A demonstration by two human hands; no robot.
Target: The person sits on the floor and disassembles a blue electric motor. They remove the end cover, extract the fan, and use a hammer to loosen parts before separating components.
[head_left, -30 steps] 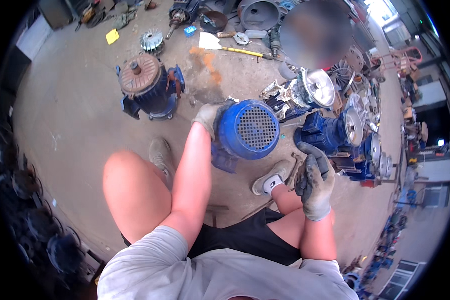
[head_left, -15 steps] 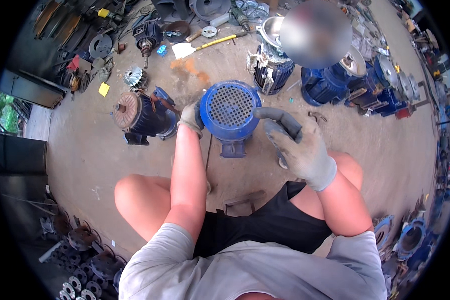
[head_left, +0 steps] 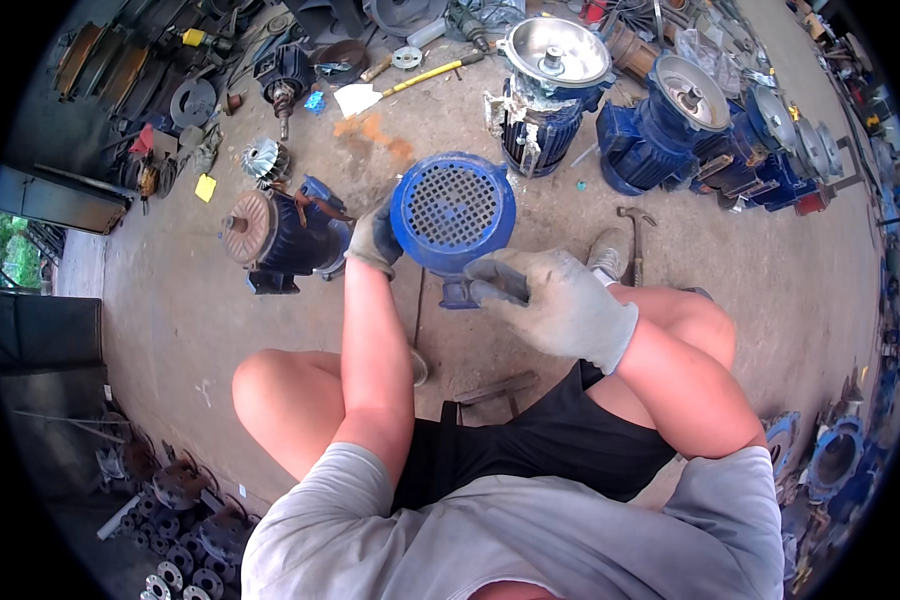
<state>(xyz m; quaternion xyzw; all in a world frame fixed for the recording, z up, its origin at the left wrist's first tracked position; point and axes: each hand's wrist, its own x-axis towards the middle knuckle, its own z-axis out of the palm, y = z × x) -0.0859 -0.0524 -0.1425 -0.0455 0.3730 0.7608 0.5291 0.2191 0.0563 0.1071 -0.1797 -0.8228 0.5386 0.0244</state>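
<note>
A blue electric motor [head_left: 455,205] stands on end in front of me, its round perforated fan cover facing up. My left hand [head_left: 375,238], in a grey work glove, grips the left side of its housing; the fingertips are hidden. At the lower right of the cover is my gloved right hand [head_left: 545,295], its fingers bent and drawn together with the thumb. What they hold, if anything, cannot be made out. A blue box-like part [head_left: 458,293] juts from the motor's near side, partly behind that hand.
Left of the motor lies another dark motor [head_left: 285,230] with a rusty end plate. A hammer [head_left: 638,245] rests beside my right shoe [head_left: 610,250]. Farther off stand several blue motors [head_left: 645,150], a finned fan wheel [head_left: 264,160] and a yellow-handled tool [head_left: 430,75].
My right hand has moved left and down, from beside the cover's right edge to the motor's lower right. The left hand keeps its grip. The view has shifted slightly.
</note>
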